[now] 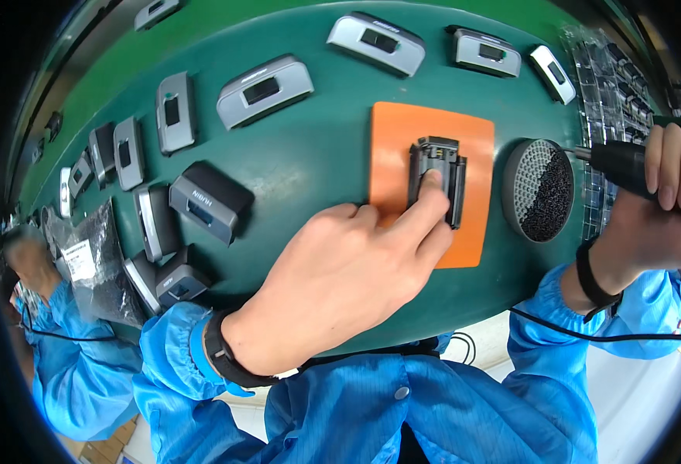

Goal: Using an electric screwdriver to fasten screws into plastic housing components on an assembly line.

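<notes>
On an orange mat (pixel 476 240) lies a narrow black plastic housing (pixel 456 185) with small metal contacts near its far end. My left hand (pixel 348 267) reaches over the mat's near left corner, its index finger pressed down on the housing and the other fingers curled. At the right, my right hand (pixel 677 166) is closed round a black electric screwdriver (pixel 619 161). The metal bit points left, its tip at the right rim of a round grey dish (pixel 520 182). Many small black screws (pixel 551 197) fill the dish's right side; bare dimples show on its left.
Several grey-and-black device casings (pixel 267 91) stand in an arc across the green table (pixel 302 170). A clear plastic bag (pixel 102 263) lies at the left, beside another person's hand (pixel 32 263). Clear compartment trays (pixel 611 85) sit at the far right. A black cable (pixel 588 336) runs below my right wrist.
</notes>
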The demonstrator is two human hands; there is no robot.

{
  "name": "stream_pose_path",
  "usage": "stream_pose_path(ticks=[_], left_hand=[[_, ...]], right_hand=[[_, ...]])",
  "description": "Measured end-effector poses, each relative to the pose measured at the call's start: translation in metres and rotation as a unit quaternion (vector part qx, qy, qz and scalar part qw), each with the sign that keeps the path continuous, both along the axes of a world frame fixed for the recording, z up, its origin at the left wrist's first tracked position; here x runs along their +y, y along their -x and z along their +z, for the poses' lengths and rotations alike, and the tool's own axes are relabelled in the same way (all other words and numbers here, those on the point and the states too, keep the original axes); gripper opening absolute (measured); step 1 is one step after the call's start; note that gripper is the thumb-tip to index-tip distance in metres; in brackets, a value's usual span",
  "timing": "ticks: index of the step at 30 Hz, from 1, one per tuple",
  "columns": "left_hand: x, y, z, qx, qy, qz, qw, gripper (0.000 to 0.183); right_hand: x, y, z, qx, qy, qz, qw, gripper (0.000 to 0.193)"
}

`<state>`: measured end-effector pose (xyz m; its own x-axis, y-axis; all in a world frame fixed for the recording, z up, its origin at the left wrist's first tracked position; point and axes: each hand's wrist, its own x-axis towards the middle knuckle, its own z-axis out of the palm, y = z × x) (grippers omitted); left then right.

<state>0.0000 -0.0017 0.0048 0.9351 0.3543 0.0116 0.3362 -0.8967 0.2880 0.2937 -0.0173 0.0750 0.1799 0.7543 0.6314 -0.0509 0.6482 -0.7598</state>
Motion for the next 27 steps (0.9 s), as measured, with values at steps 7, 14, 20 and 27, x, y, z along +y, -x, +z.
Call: stream_pose_path(ticks=[7,14,20,27], left_hand=[[0.002,-0.004,0.007,0.043,-0.006,-0.010,0.999,0.051],[0.004,-0.009,0.009,0.018,0.023,-0.007,1.000,0.057],[0.005,-0.009,0.008,0.022,0.014,-0.010,1.000,0.055],[0.005,-0.009,0.007,0.015,0.013,-0.007,1.000,0.057]], right_hand=[[-0.030,-0.024,-0.027,0.005,0.063,-0.064,0.996,0.027],[-0.022,-0.002,-0.043,0.009,0.079,-0.108,0.991,0.024],[-0.017,-0.004,-0.052,0.020,0.072,-0.099,0.992,0.024],[-0.014,-0.004,-0.056,0.013,0.074,-0.105,0.992,0.025]])
